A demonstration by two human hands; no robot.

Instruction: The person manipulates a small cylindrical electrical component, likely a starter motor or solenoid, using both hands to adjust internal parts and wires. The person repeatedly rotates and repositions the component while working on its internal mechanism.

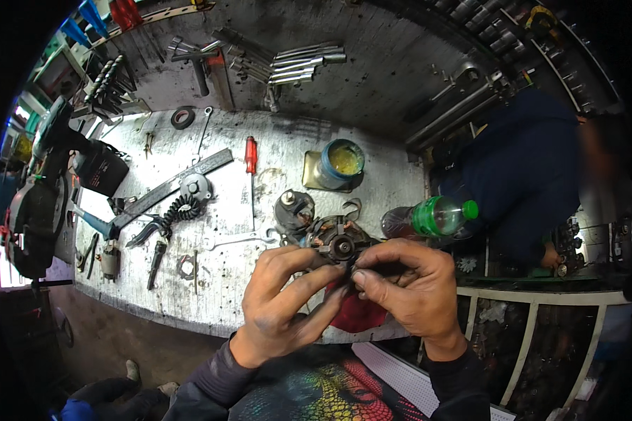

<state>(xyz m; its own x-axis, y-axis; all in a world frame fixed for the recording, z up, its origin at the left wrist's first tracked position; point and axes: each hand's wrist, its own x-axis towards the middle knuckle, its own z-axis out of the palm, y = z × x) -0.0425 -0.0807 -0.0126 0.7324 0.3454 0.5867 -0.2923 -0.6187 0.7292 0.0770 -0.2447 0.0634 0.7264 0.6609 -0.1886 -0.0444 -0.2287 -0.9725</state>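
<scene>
Head view: left hand [277, 298] and right hand [418, 291] meet at the motor [343, 245], fingertips close together, near a bottle [439, 216]; whether either pinches anything, I cannot tell.

Brightly lit across the bench [225, 272], glaring white toward its left; dim along the wall [379, 84] and floor [112, 323]. Bowed near the rim, black in the corners. Reasonably crisp around the screwdriver [251, 156], smeared at the co-worker's head [597, 161], far right.
</scene>
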